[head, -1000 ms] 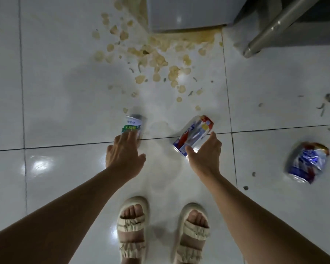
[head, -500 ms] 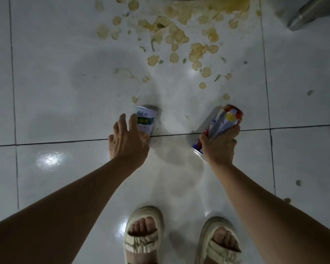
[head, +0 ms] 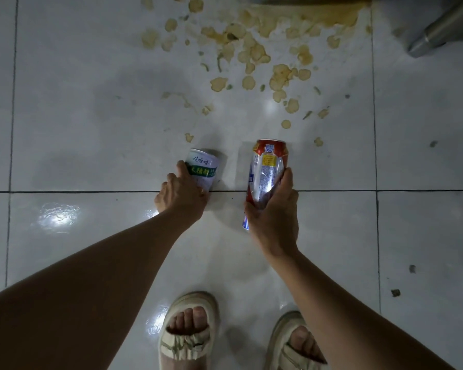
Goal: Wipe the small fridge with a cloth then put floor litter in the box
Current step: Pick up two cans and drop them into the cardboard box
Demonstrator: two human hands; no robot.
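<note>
Both hands are gathering floor litter, so each takes one item. The right hand [head: 274,209] wraps around a crumpled red-and-silver drink can [head: 267,174], raised off the tiled floor [head: 78,116]. The left hand [head: 181,193] curls over a small white-and-green bottle [head: 202,166] lying at its 1 o'clock. Yellowish spilled scraps [head: 251,52] lie toward 12 o'clock. No box shows.

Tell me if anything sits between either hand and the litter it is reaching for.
Nothing does. The right hand already grips the red and silver can, and the left hand has its fingers on the white and green container. The box is not in view, so the way to it cannot be judged.
</note>
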